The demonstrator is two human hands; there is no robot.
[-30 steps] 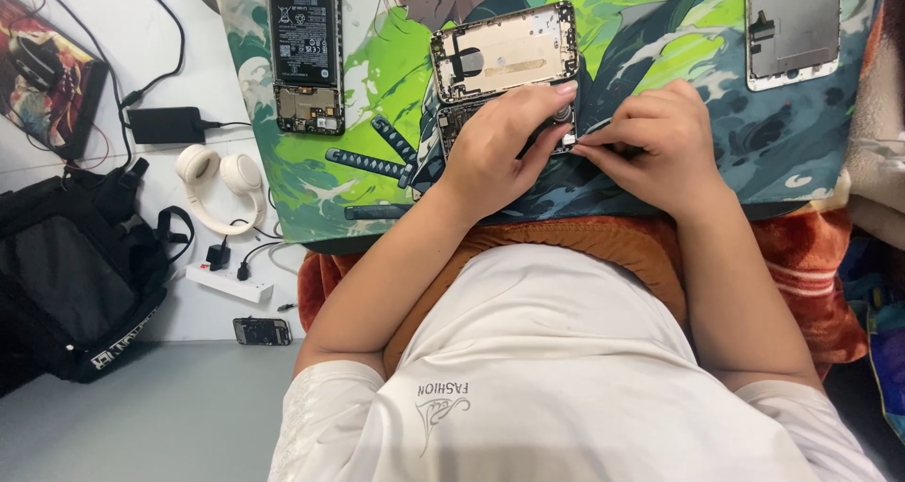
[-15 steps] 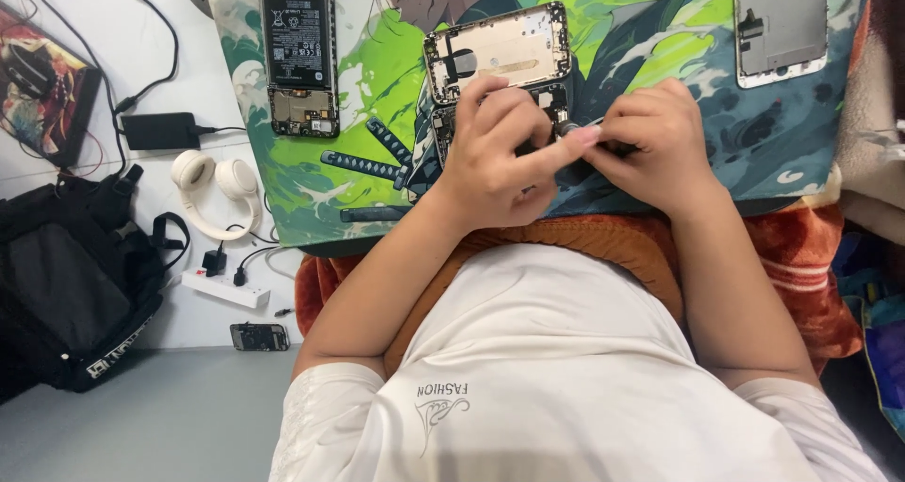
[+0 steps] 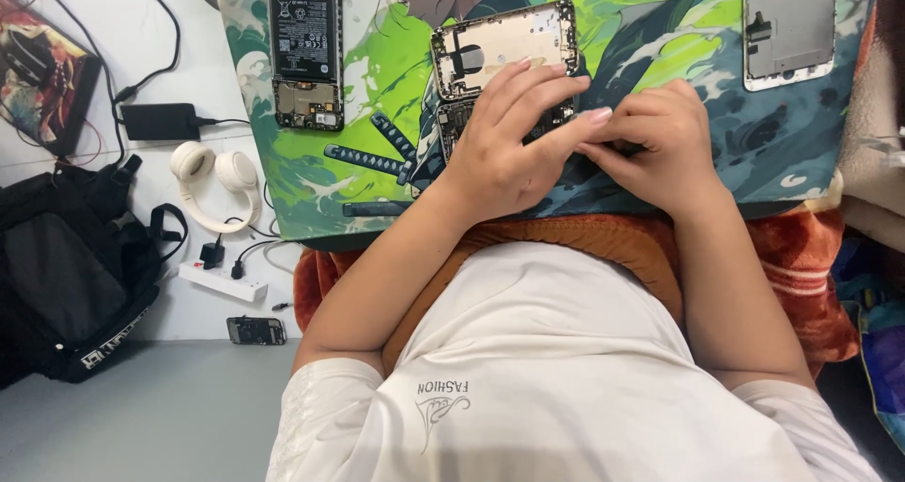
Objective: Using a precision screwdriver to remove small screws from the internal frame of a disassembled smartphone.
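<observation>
An opened phone frame (image 3: pixel 500 44) with a gold inner plate lies on a green illustrated mat (image 3: pixel 377 114). My left hand (image 3: pixel 509 147) rests flat on the frame's lower half, fingers stretched across it, holding it down. The index fingertip touches my right hand (image 3: pixel 655 143). The right hand sits just right of the frame with its fingers pinched together over a small dark thin tool, which is mostly hidden. The frame's lower circuit board is partly covered by my left fingers.
A second opened phone (image 3: pixel 304 39) lies at the mat's upper left and a detached screen panel (image 3: pixel 787 25) at its upper right. Off the mat to the left are white headphones (image 3: pixel 215 180), a black charger (image 3: pixel 160 121), a power strip (image 3: pixel 222 282) and a black bag (image 3: pixel 66 275).
My left hand has slid up over the phone frame and spread its fingers toward the right hand. The right hand's pinch has closed in, hiding the thin tool.
</observation>
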